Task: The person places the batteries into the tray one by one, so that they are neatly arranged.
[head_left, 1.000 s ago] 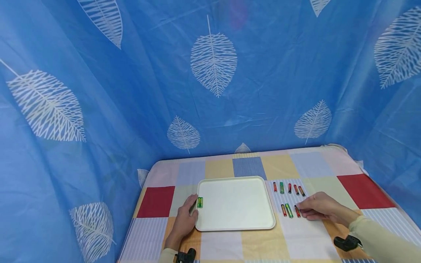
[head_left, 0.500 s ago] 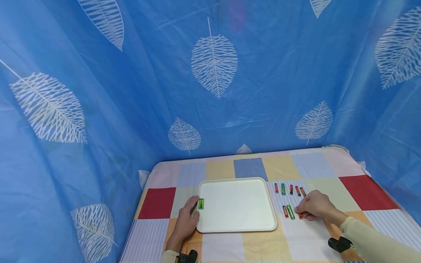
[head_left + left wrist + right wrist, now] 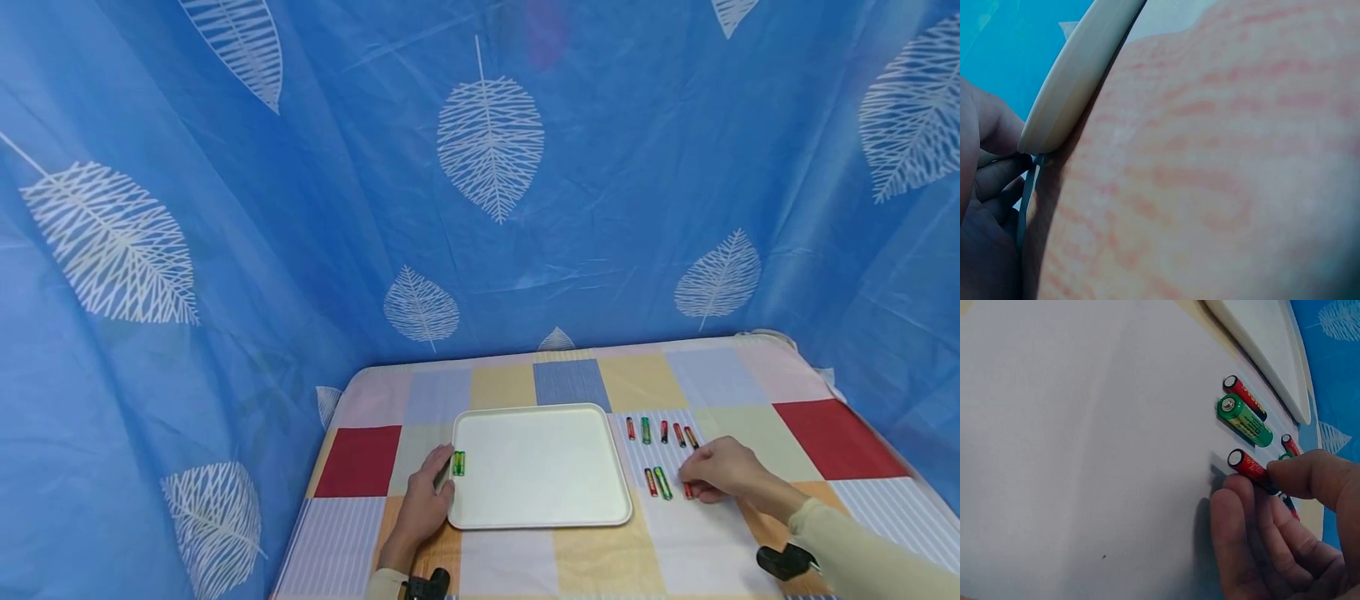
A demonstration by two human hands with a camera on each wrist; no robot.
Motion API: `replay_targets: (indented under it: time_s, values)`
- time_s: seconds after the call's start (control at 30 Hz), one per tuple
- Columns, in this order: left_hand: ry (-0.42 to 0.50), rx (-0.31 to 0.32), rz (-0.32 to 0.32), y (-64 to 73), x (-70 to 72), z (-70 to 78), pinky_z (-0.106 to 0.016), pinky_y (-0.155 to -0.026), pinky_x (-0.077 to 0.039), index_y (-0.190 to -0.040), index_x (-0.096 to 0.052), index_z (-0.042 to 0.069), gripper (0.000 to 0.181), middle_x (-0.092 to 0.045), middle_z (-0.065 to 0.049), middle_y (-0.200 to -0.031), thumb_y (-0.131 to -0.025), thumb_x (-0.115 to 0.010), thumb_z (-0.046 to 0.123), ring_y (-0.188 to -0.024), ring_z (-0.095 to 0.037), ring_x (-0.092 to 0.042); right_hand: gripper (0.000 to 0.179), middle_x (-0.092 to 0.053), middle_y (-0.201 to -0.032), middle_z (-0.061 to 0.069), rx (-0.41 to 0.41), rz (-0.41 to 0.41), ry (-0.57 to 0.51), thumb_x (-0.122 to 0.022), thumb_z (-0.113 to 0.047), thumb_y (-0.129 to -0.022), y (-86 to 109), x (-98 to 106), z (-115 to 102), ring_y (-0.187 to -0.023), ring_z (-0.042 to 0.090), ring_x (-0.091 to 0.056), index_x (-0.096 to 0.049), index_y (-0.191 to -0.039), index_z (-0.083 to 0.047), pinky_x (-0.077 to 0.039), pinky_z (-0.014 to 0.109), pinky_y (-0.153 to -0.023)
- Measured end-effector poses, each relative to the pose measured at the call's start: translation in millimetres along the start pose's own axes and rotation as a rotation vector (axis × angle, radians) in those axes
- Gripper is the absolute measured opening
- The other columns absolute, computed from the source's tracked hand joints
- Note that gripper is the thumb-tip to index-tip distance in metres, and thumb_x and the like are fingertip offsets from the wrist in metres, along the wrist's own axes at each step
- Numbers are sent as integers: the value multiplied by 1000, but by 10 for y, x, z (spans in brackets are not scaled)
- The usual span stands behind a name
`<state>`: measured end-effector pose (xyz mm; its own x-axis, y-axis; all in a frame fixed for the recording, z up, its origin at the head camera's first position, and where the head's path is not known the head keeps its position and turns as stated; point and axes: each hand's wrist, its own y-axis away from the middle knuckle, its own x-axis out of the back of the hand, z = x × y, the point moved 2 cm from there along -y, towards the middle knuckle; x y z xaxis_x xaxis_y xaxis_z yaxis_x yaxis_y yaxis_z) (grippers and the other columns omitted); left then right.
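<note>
At the left edge of the white tray, my left hand rests with thumb and fingertips against the rim. The left wrist view shows its thumb at the outside of the tray rim. Two green batteries lie side by side inside that edge. Right of the tray, my right hand pinches a red and black battery between thumb and fingers, close over the cloth. Beside it lie a green battery and another red battery.
Behind the right hand, a back row holds several batteries, among them a green one and a red one. A patchwork cloth covers the table. Blue leaf-print curtains hang behind and at both sides.
My right hand moved slightly left over the red battery, then a little back to the right with it, widening the gap to the green battery. The left hand stays at the tray.
</note>
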<state>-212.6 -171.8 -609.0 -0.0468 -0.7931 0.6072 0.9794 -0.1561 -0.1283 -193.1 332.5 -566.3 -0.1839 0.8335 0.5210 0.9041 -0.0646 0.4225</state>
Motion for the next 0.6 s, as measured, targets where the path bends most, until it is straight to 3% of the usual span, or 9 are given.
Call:
replay_targets:
  time_s: [0.2, 0.3, 0.6]
  values:
    - [2, -6, -1, 17, 9, 2, -69, -127, -33, -158, -54, -3, 58, -51, -26, -165, -101, -62, -4, -159, -47, -42, 32, -79, -95, 9, -42, -136, -263, -73, -18, -104, 14, 125, -16, -77, 19, -75, -73, -123, 8, -68, 30, -75]
    - [-1, -1, -3, 14, 16, -3, -68, -128, -34, -158, -54, -3, 57, -52, -25, -165, -102, -61, -3, -159, -46, -42, 37, -79, -101, 10, -44, -185, -350, -72, -19, -105, 20, 149, -90, -81, 18, -77, -69, -129, 9, -69, 30, -80]
    - [-8, -10, -7, 14, 6, 4, -67, -127, -34, -159, -53, -3, 58, -51, -26, -166, -102, -61, -3, -159, -47, -42, 36, -77, -99, 6, -2, -296, -429, -72, -19, -105, 9, -58, -477, -86, 13, -78, -69, -130, 7, -68, 33, -87]
